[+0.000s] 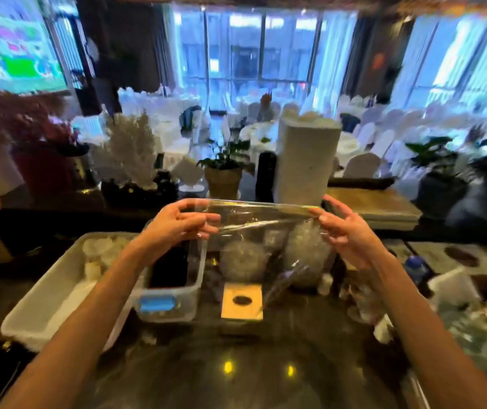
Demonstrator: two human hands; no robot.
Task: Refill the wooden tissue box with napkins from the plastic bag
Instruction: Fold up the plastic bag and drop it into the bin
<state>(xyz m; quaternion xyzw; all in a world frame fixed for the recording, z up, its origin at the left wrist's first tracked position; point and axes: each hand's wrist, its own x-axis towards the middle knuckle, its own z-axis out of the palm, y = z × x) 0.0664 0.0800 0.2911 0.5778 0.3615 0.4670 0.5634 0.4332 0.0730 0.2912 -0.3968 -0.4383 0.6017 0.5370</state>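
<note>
I hold a clear plastic bag (261, 222) stretched out in the air between both hands, above the dark counter. My left hand (177, 224) pinches its left edge and my right hand (344, 228) pinches its right edge. The bag looks empty and see-through. Below it, on the counter, stands the wooden tissue box (242, 302), its top face showing a dark oval slot. A tall white stack of napkins (307, 160) stands upright behind the bag.
A white tray (44, 305) with small white items lies at the left, and a clear tub with a blue latch (174, 299) beside it. Two netted round bundles (304, 252) stand behind the box. Potted plants (224, 172) line the back; clutter fills the right side.
</note>
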